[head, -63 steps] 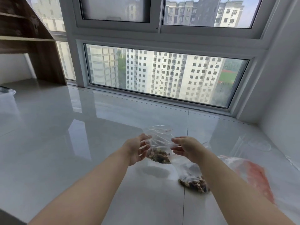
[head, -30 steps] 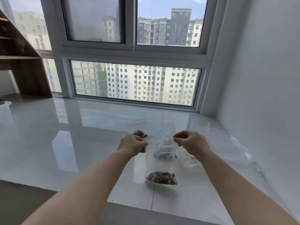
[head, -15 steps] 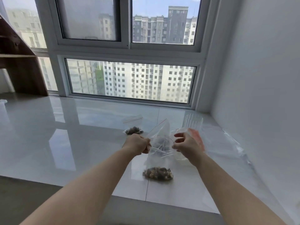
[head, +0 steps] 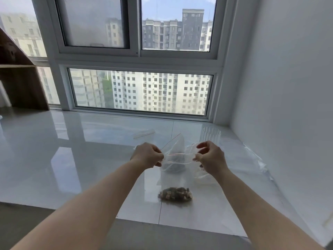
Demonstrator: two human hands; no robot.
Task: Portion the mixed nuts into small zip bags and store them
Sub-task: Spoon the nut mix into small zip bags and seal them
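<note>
Two bare hands met just below the middle of the frame, holding one clear zip bag (head: 175, 175) stretched between them by its top edge. At the far left edge stood a wooden shelf unit (head: 21, 82), and the glossy white tiled ledge (head: 72, 159) ran from there across the whole lower half of the picture. The left hand (head: 148, 156), slightly left of centre, had its fingers curled tight and pinched the bag's left top corner. The bag hung down from the two grips, its mouth showing two thin red lines across the gap, whether sealed or not I cannot tell. A small heap of mixed nuts (head: 175, 194) sat at the bag's bottom, low in the centre of the frame, against the ledge near its front edge. Behind the hands, a little above centre, an empty zip bag (head: 144, 133) lay flat on the tiles. The right hand (head: 211, 158), right of centre, pinched the bag's right top corner between thumb and forefinger, the other fingers loosely bent. Just beyond it stood a clear ribbed plastic cup (head: 211, 136), and crumpled clear plastic film (head: 252, 159) lay along the white wall at the right.
</note>
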